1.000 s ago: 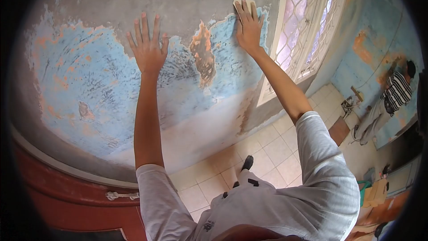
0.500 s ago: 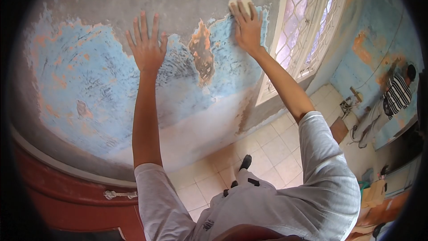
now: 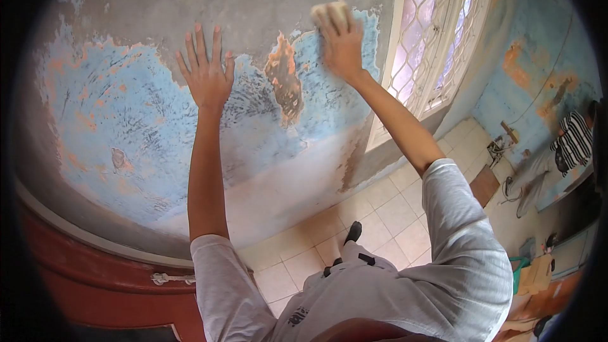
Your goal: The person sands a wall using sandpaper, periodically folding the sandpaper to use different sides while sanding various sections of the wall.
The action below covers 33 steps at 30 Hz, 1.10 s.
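Note:
My right hand (image 3: 344, 44) grips a pale block (image 3: 329, 9), possibly a sanding sponge, against the wall. It is close to the upper edge of the blue paint, left of the window, and slightly blurred by motion. My left hand (image 3: 207, 79) lies flat on the wall with its fingers spread, holding nothing. Its fingertips reach onto bare grey plaster (image 3: 253, 0), while the palm covers the paint's edge. Between my hands, an orange and brown bare patch (image 3: 284, 82) breaks the worn blue paint (image 3: 136, 114).
A white-framed window with a lattice grille (image 3: 421, 31) is on the right. Red furniture or panelling (image 3: 114, 291) curves below left. Over at the far right, a person in a striped shirt (image 3: 575, 142) stands by another blue wall. A brown board (image 3: 484, 185) rests on the tiled floor (image 3: 396, 215).
My right hand has moved left and slightly down along the wall with the block. My left hand stays flat in place. The person at the far right has shifted right and lower.

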Each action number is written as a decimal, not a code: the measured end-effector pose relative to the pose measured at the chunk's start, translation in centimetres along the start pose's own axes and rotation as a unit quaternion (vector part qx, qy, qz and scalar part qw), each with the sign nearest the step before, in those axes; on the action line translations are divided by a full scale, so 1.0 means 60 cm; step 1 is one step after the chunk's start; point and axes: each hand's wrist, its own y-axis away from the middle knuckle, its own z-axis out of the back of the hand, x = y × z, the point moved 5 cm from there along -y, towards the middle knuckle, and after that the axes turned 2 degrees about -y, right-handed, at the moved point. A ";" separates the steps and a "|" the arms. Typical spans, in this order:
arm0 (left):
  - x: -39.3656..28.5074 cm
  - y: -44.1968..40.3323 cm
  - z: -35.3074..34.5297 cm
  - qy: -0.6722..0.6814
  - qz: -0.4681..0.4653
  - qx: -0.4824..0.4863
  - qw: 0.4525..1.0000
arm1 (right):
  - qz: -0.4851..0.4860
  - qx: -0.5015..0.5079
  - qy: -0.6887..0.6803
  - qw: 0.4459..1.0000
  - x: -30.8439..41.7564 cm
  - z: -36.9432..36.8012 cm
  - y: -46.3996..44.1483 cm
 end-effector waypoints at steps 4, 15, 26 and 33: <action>0.001 0.000 -0.003 0.004 0.001 -0.001 1.000 | 0.061 0.081 -0.027 0.994 0.013 -0.015 0.007; 0.001 0.003 -0.005 -0.005 0.000 -0.009 1.000 | 0.000 0.058 0.011 0.998 0.010 -0.003 0.009; 0.001 0.004 -0.005 0.004 -0.002 -0.013 1.000 | 0.057 0.074 0.011 0.996 0.010 0.001 0.006; 0.000 0.003 -0.005 0.002 0.001 -0.008 1.000 | 0.086 0.122 -0.002 0.989 0.024 0.002 0.009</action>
